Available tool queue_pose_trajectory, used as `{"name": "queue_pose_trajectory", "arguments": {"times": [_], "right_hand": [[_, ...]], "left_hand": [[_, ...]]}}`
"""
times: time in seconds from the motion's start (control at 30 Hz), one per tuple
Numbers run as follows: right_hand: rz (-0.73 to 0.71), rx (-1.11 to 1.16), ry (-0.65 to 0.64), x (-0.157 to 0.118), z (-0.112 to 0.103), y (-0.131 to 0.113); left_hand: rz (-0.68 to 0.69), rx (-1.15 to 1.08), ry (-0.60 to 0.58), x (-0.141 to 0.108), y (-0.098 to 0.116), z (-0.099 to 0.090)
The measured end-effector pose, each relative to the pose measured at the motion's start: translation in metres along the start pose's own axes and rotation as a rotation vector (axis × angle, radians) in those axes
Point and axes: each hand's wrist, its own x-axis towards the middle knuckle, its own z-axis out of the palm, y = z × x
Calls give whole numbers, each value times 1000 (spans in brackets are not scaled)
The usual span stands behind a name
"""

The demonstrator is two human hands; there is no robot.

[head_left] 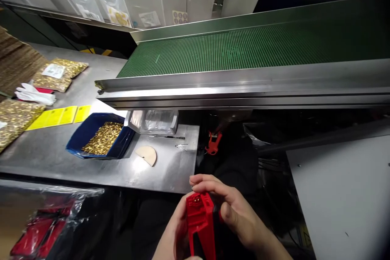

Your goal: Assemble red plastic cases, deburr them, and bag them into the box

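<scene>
A red plastic housing (201, 219), hollow with ribbed compartments and small brass-coloured pieces (196, 200) near its top end, is in my left hand (173, 231). That hand wraps round its left side, with the thumb tip at the lower edge. My right hand (234, 207) curls over the top and right side of the housing; its fingertips rest by the top edge and the thumb bends near the right side. Dark parts on the housing's right are partly hidden by shadow and fingers. Beyond my hands, an orange-red tool-like piece (213, 143) lies in the dark gap.
A blue bin (77, 146) of small brass pieces (105, 138), a wooden disc (148, 155) and a clear-fronted tray (158, 122) are on the metal bench (170, 174). A green conveyor (195, 55) crosses behind. Bags of brass pieces (65, 69) lie left; a white panel (341, 195) stands right.
</scene>
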Motion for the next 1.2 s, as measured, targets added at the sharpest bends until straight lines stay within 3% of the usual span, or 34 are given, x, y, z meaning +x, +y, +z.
{"name": "queue_pose_trajectory", "arguments": {"times": [0.1,0.33,0.5,0.67,0.93,1.0,1.07,1.13,1.2], "right_hand": [[-7,4,39,-3,6,3],[-42,-127,279,-9,22,6],[-7,10,186,-16,16,-2],[-168,-153,168,-22,13,-1],[-371,-561,87,-21,-2,3],[-461,-650,139,-23,-3,10],[-582,-686,274,-25,1,21],[-665,-611,446,-27,7,32],[-647,-476,548,-28,14,41]], "left_hand": [[76,54,14,4,-4,5],[217,260,69,15,-19,17],[450,456,157,15,-34,11],[686,648,182,15,-32,3],[751,865,142,17,-11,1],[744,863,151,17,-13,2],[750,841,173,17,-17,3],[780,816,220,17,-19,3],[827,813,249,17,-19,4]]}}
